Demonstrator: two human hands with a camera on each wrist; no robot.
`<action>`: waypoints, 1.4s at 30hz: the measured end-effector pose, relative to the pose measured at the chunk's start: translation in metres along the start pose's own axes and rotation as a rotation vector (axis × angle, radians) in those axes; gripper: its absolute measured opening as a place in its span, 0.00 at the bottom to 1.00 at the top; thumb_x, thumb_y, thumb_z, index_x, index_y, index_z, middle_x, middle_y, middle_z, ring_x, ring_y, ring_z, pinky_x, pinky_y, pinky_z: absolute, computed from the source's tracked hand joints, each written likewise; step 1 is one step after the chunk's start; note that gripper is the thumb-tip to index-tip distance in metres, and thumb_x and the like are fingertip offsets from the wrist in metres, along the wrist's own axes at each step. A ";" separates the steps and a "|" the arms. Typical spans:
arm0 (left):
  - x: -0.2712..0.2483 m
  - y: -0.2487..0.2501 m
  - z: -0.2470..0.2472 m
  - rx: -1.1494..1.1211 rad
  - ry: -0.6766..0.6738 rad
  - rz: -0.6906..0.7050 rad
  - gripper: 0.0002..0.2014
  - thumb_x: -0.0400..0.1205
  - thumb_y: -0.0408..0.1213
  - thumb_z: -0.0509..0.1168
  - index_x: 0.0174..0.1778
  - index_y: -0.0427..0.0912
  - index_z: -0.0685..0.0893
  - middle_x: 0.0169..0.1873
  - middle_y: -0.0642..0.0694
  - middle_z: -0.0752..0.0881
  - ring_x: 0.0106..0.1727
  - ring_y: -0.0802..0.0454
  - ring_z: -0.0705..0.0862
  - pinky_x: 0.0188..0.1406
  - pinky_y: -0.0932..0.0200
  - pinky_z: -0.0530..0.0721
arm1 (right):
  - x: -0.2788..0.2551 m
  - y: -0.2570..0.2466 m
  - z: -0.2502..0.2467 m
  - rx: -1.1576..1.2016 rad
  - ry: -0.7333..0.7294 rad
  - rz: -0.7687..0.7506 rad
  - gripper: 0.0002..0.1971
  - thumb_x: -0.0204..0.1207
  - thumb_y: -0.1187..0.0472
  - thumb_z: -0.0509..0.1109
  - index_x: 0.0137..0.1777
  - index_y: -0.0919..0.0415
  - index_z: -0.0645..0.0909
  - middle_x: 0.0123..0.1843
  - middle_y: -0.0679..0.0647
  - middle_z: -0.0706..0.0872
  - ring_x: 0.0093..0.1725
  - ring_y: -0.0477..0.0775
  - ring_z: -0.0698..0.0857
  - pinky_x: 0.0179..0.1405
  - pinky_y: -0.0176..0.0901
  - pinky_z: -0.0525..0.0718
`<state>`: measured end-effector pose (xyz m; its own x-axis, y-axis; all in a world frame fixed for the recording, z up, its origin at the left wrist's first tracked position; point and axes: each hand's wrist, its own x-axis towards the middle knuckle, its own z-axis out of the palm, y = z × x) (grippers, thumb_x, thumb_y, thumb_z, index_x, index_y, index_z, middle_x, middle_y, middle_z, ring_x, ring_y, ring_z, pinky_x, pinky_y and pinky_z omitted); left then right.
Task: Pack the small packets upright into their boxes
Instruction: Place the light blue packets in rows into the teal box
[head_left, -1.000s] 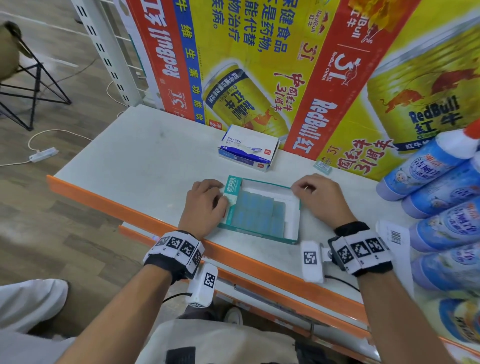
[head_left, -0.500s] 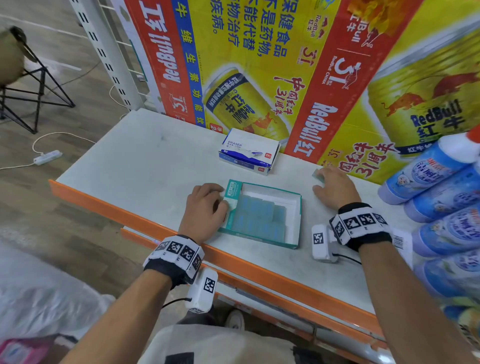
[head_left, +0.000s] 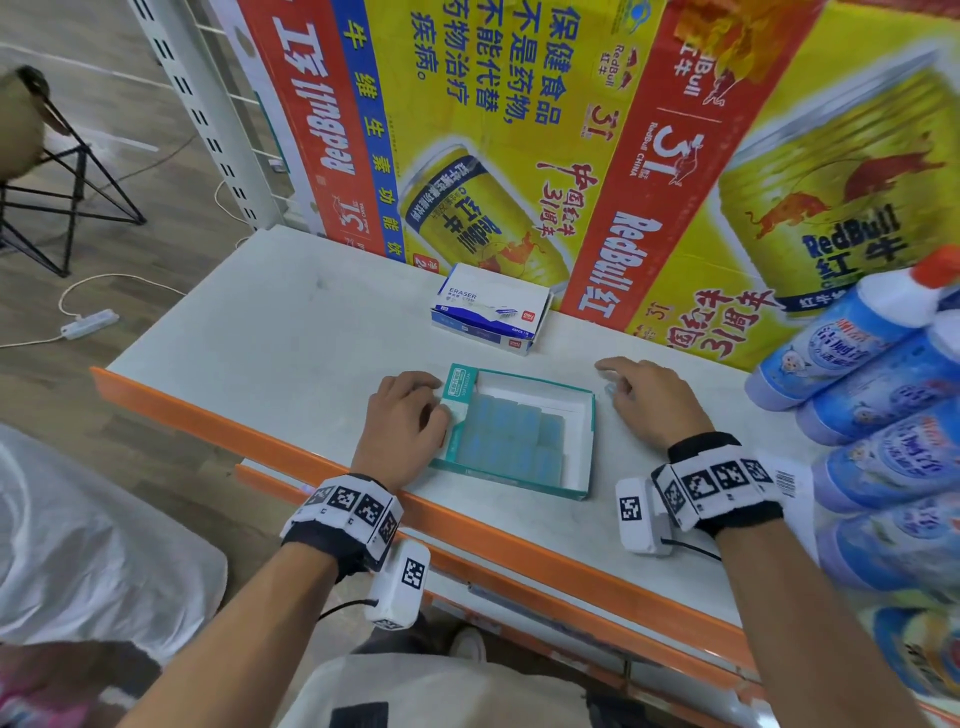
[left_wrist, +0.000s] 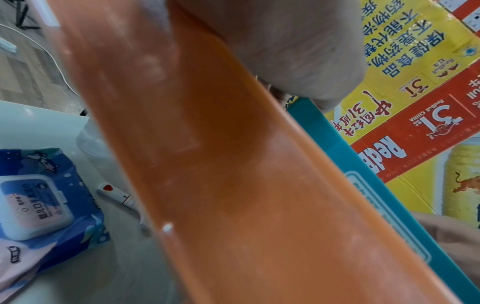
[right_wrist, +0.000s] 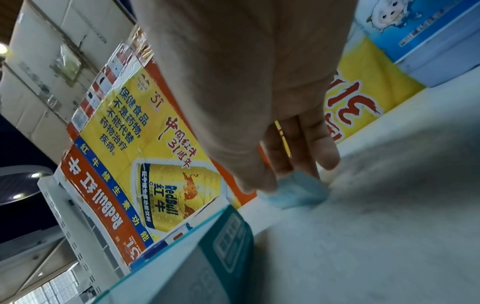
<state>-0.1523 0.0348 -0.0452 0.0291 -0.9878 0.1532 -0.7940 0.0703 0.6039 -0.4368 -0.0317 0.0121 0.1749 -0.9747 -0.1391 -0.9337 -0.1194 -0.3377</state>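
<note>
A shallow teal box lies open on the white shelf, with several light blue packets packed into its left part. My left hand grips the box's left end, thumb on the flap; in the left wrist view only the palm and the box's side show. Just right of the box, my right hand holds one small blue packet low on the shelf. In the right wrist view, thumb and fingers pinch that packet beside the box's corner.
A white-and-blue eraser box sits behind the teal box, against the yellow-red poster cartons. Blue bottles are stacked at the right. The shelf has an orange front edge. A wipes pack lies on the lower shelf.
My right hand reached to the back right by the poster, closed on a small blue packet, and has come back beside the box. The left hand stayed on the box.
</note>
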 end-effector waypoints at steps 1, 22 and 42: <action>0.000 0.000 0.000 0.001 0.000 0.001 0.20 0.78 0.43 0.53 0.46 0.35 0.88 0.59 0.46 0.82 0.58 0.51 0.73 0.55 0.59 0.69 | -0.001 0.001 -0.001 0.029 -0.004 0.003 0.21 0.79 0.67 0.59 0.70 0.52 0.77 0.64 0.61 0.82 0.62 0.63 0.80 0.61 0.49 0.78; 0.000 0.000 0.000 -0.002 0.010 0.004 0.20 0.77 0.43 0.53 0.44 0.35 0.88 0.59 0.45 0.83 0.58 0.50 0.74 0.53 0.60 0.66 | -0.025 -0.044 0.022 0.354 0.024 -0.066 0.06 0.73 0.67 0.71 0.48 0.59 0.86 0.43 0.48 0.82 0.36 0.41 0.78 0.43 0.29 0.72; 0.000 -0.003 0.001 -0.031 0.014 0.012 0.25 0.76 0.49 0.49 0.41 0.36 0.87 0.58 0.46 0.83 0.57 0.53 0.73 0.57 0.54 0.74 | -0.044 -0.014 0.023 0.510 0.106 0.056 0.07 0.72 0.63 0.74 0.44 0.51 0.80 0.36 0.50 0.82 0.33 0.44 0.77 0.37 0.29 0.74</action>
<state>-0.1504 0.0339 -0.0482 0.0278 -0.9848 0.1715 -0.7749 0.0872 0.6261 -0.4244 0.0167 0.0015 0.0713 -0.9939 -0.0838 -0.6652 0.0152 -0.7465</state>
